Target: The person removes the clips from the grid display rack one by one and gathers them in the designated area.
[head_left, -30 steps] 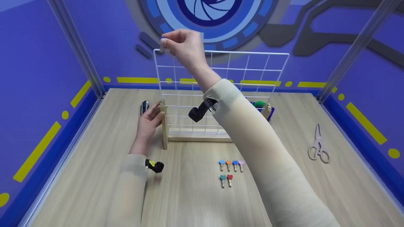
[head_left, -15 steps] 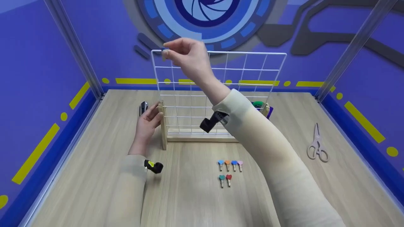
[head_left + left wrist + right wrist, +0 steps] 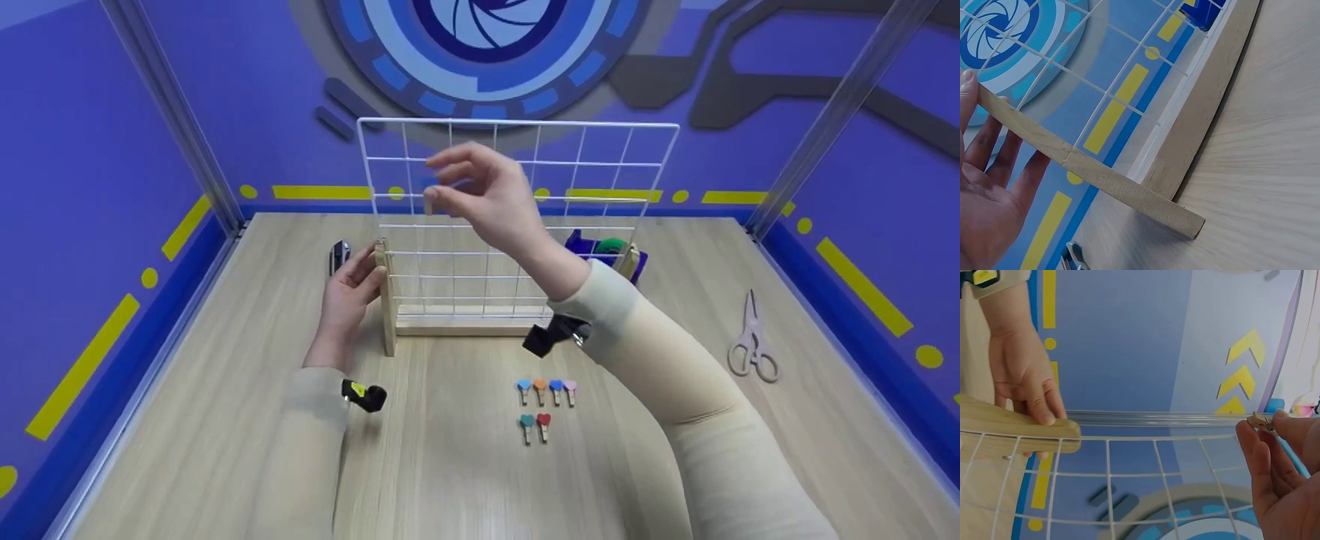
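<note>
My right hand (image 3: pixel 487 199) pinches a small wooden clothespin (image 3: pixel 1261 422) with a blue top between thumb and forefinger. In the head view it overlaps the upper left part of the white wire grid (image 3: pixel 517 122), which stands upright in a wooden base (image 3: pixel 465 328). My left hand (image 3: pixel 349 289) grips the left wooden upright (image 3: pixel 1100 177) of that base; in the left wrist view the thumb lies on the near side and the fingers pass behind. On the table in front lie several more clothespins with heart tops, among them an orange one (image 3: pixel 540 385) and a red one (image 3: pixel 544 421).
Pale scissors (image 3: pixel 752 349) lie at the right of the table. Behind the grid's right end stands a dark blue tape dispenser (image 3: pixel 577 244) with a green roll (image 3: pixel 613 246). A black and silver object (image 3: pixel 340 255) sits beyond my left hand. Blue walls enclose the table.
My right hand has come down and to the right from the grid's top left corner, still pinching the clothespin. My left hand keeps its grip on the upright.
</note>
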A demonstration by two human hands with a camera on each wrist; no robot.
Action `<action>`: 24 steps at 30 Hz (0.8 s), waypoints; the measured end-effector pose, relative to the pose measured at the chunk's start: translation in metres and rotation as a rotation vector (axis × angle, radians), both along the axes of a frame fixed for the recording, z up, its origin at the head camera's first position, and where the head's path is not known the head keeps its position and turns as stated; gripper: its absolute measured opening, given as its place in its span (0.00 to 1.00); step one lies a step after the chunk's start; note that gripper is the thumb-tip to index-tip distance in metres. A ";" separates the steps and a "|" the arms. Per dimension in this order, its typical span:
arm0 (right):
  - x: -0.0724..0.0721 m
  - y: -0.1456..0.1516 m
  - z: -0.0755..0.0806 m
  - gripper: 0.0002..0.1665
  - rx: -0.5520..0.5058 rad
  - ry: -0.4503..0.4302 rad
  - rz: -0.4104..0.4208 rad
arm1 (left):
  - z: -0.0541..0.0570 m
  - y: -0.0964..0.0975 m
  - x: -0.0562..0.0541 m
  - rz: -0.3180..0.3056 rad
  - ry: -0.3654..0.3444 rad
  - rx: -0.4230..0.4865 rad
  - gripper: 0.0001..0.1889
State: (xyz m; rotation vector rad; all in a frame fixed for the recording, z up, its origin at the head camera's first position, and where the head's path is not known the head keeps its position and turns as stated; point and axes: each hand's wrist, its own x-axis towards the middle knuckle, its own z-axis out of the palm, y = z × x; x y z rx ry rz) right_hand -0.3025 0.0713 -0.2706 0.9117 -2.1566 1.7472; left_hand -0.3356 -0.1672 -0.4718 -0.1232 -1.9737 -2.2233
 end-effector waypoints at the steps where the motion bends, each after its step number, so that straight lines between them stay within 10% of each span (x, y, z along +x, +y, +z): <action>1: 0.001 0.004 -0.004 0.15 0.001 0.000 0.003 | 0.000 0.000 0.000 0.001 0.000 -0.003 0.28; 24: 0.034 0.095 -0.084 0.13 0.026 -0.154 -0.063 | 0.002 0.000 0.003 0.003 -0.024 -0.041 0.29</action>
